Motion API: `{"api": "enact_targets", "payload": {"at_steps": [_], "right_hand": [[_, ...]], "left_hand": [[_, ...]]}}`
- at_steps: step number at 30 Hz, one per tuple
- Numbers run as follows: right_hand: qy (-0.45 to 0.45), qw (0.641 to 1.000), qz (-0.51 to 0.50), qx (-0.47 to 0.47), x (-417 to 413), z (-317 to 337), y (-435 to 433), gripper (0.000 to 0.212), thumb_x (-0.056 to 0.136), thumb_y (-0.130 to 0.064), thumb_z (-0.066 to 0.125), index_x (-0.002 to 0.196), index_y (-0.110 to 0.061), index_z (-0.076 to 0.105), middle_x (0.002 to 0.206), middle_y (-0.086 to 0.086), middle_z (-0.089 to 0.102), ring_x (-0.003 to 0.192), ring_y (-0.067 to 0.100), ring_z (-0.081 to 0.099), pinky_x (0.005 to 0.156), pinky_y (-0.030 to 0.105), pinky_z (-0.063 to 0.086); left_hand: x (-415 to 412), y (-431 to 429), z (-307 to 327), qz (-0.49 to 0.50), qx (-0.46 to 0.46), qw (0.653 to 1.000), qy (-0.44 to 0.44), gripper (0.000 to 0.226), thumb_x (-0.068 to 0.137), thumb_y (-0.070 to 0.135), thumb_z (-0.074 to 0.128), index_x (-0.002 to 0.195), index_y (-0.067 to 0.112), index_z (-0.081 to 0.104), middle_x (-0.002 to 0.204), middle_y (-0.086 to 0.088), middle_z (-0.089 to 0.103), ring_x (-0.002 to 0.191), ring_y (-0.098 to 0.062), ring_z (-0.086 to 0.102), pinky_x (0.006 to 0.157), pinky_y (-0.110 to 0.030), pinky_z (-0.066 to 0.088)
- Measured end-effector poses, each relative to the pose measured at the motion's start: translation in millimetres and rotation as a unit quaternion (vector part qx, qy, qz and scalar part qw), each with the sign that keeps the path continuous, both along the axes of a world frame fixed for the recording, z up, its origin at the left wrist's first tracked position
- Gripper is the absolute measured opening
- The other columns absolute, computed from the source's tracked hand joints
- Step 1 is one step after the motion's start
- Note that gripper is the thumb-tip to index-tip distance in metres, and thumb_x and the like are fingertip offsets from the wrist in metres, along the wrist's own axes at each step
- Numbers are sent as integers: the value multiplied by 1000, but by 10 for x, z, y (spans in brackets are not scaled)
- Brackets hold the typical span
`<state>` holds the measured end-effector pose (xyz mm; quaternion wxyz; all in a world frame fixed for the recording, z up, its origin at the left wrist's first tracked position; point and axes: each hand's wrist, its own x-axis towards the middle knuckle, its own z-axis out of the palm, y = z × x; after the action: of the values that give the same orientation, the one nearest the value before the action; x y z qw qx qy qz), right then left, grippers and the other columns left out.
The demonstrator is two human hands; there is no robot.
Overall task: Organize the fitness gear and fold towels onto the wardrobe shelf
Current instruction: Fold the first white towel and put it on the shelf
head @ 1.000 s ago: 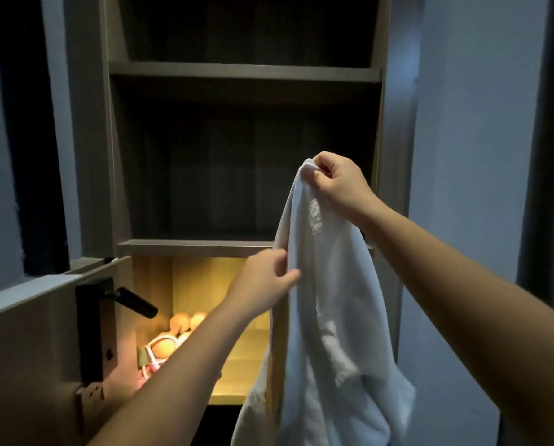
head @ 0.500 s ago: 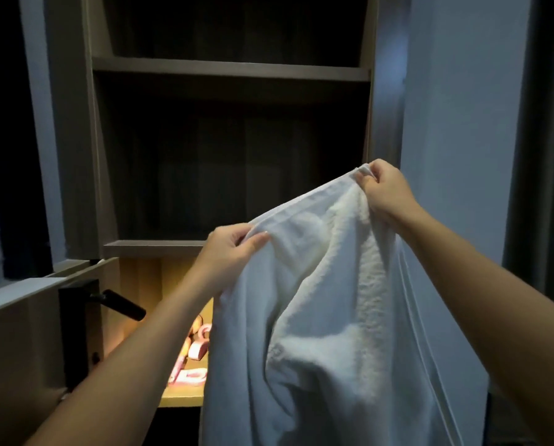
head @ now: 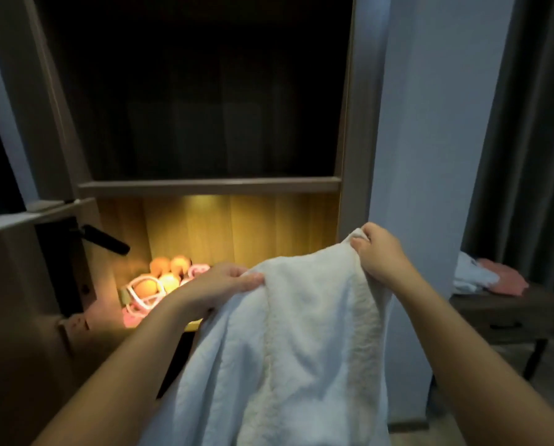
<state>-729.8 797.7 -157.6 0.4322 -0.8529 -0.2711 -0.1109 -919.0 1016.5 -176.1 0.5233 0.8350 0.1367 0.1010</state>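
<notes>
Gripping white towel (head: 301, 349) top edge, left hand (head: 217, 286), right hand (head: 377, 252).

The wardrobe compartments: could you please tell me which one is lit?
The lower compartment, beneath the shelf board. It glows warm yellow and holds orange and pink gear, while the compartment above is dark.

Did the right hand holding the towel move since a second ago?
Yes. The right hand went down: it was above the wardrobe shelf edge, and now it grips the towel below that edge.
</notes>
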Motion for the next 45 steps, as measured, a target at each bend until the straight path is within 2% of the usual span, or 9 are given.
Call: {"api": "enact_targets", "payload": {"at_steps": [8, 12, 16, 19, 22, 29, 35, 41, 45], "right_hand": [[58, 968, 215, -115, -686, -1424, 65, 12, 91, -28, 55, 82, -21, 55, 82, -5, 60, 77, 10, 57, 69, 34, 44], [99, 926, 301, -206, -819, -2068, 195, 5, 92, -23, 54, 96, -25, 56, 113, -5, 55, 99, 11, 55, 85, 30, 45], [138, 914, 299, -237, -856, -2495, 278, 14, 96, -25, 51, 108, -24, 58, 136, -6, 52, 118, 11, 48, 97, 27, 39], [151, 916, 300, -221, -851, -2593, 324, 8, 97, -25, 51, 102, -28, 57, 142, -11, 46, 131, 10, 39, 109, 38, 33], [204, 905, 350, -129, -866, -2506, 318, 19, 97, -26, 54, 87, -41, 51, 147, -21, 41, 139, -1, 29, 114, 41, 29], [164, 880, 432, -106, -972, -2420, 467, 12, 94, -20, 56, 83, -23, 51, 120, -15, 59, 113, 5, 54, 92, 36, 47], [183, 871, 436, -133, -1094, -2642, 479, 6, 94, -24, 56, 90, -28, 55, 115, -20, 57, 109, 4, 52, 92, 34, 46], [223, 874, 414, -117, -1094, -2732, 473, 12, 95, -27, 54, 86, -35, 54, 102, -16, 60, 97, 9, 56, 83, 38, 51], [165, 904, 366, -151, -1012, -2764, 443, 10, 95, -31, 51, 91, -40, 53, 99, -19, 59, 96, 7, 52, 80, 33, 46]], "left_hand": [[117, -349, -1457, -48, 51, 991, 112, 30, 88, 39, 63, 78, 10, 66, 75, 3, 62, 71, -9, 54, 68, -30, 41], [-7, -383, -1988, -24, 71, 988, 138, 11, 90, 31, 59, 94, 21, 63, 90, 6, 63, 87, -15, 58, 80, -36, 48], [-292, -310, -2158, 51, -10, 993, 109, 22, 91, 40, 61, 112, 36, 61, 97, 8, 66, 90, -12, 64, 80, -34, 54], [-518, -272, -2220, 65, -100, 989, 85, 26, 92, 36, 61, 118, 42, 58, 98, 4, 65, 76, -20, 62, 60, -33, 48], [-658, -206, -2244, 57, -102, 990, 84, 13, 96, 31, 57, 105, 28, 66, 94, -2, 66, 74, -22, 58, 62, -34, 44], [-424, -227, -2274, 151, 10, 985, 81, 27, 97, 27, 53, 77, 18, 68, 73, 3, 66, 75, -16, 61, 69, -34, 47], [-562, -111, -2376, 151, -65, 980, 112, 11, 94, 33, 59, 95, 24, 65, 89, 3, 67, 87, -18, 63, 78, -36, 52], [-1043, -59, -2464, 171, -46, 976, 125, 16, 88, 38, 65, 102, 41, 58, 97, 19, 64, 88, 3, 62, 67, -17, 52], [-1335, -103, -2492, 188, -6, 967, 173, 19, 86, 55, 58, 99, 41, 58, 88, 22, 63, 80, 1, 62, 69, -30, 56]]}}
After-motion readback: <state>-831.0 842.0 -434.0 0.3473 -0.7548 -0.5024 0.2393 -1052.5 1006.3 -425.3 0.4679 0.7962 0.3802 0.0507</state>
